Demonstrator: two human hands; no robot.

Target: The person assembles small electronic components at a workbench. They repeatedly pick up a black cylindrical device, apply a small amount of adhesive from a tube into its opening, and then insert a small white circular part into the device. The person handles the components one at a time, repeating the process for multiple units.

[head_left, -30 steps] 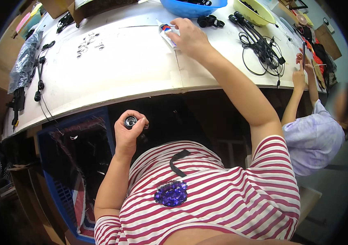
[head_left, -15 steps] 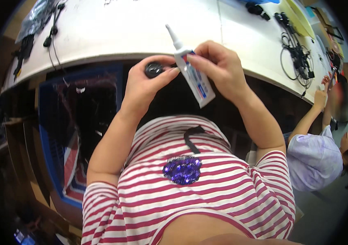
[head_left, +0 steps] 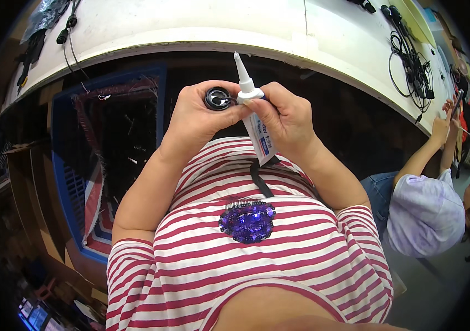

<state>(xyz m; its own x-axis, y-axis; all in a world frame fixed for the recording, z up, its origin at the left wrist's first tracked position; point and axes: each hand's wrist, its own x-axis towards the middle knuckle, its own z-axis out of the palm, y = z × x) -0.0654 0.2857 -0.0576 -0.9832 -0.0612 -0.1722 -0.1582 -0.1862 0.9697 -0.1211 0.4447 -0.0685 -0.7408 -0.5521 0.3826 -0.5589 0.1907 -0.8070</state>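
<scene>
While my left hand (head_left: 190,116) grips a round black part (head_left: 218,99), my right hand (head_left: 290,118) pinches the white squeeze tube (head_left: 250,95) just beside it, seemingly readying it; the next move likely calls for tilting its nozzle (head_left: 242,71).

Pale light brightens the far tabletop (head_left: 185,25), with deep shadow beneath it. The white tube (head_left: 259,135) looks fairly sharp; the sequin patch (head_left: 248,222) glints. Fisheye distortion bows the tabletop's near edge, and 4 corners go black.
</scene>
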